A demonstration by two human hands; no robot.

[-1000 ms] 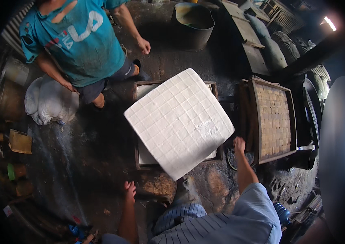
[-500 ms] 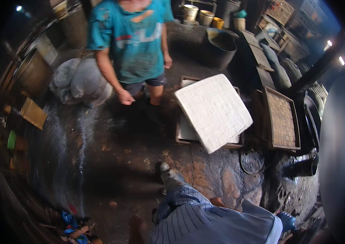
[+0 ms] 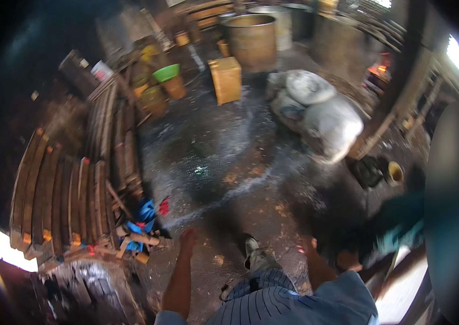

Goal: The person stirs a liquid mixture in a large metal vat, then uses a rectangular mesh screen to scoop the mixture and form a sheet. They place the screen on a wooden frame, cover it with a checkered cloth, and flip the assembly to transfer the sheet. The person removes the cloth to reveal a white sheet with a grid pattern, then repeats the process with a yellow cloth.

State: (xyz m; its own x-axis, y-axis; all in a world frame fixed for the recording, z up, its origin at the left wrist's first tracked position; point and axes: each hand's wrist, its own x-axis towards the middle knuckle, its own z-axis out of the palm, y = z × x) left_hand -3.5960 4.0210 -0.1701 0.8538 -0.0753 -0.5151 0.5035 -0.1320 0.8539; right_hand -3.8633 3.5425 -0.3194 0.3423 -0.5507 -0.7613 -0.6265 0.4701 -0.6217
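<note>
Wet, dark workshop floor (image 3: 224, 157) all around you. Your left hand (image 3: 187, 237) hangs loose and empty near the stacked wooden trays (image 3: 61, 200). Your right hand (image 3: 309, 246) is blurred, can't tell its grip. Grey sacks (image 3: 321, 111) sit well apart, by the drum (image 3: 251, 38).

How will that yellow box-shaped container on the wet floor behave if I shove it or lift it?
The yellow container stands upright on a flat base with square sides, so it should slide, not roll. The floor around it glistens wet, so it may skid easily. It looks rigid; its weight cannot be judged, since its contents are hidden. Both hands hang empty.
</note>
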